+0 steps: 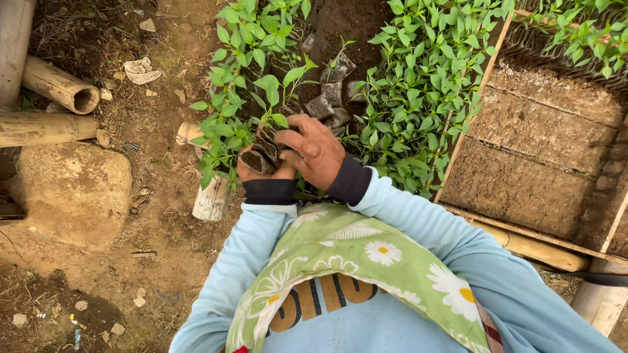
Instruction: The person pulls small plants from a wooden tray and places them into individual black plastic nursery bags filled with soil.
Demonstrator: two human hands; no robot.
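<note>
Both your hands are on one cluster of small green-leafed seedlings in dark soil-filled plastic sleeves [260,157], at the near edge of the seedling bed. Your left hand [261,171] cups the sleeves from below and the left side, fingers wrapped around the bottoms. Your right hand [317,151] clamps over them from the right, thumb and fingers curled around the sleeve tops; both hands are grasping, neither released. The sleeves stand roughly upright, long axis pointing up and slightly away from you, leaves fanning to the far left. So the bundle sits between your hands, left hand under, right hand on top; the two are about equally close.

Just beyond your fingers a gap of dark empty sleeves [330,91] shows in the bed, with dense green seedlings [418,85] to the right. A brown bare-soil tray in a wooden frame [536,150] lies further right. On the left, bamboo poles [59,88] and a pale rock [72,189] rest on the dirt ground [157,248].
</note>
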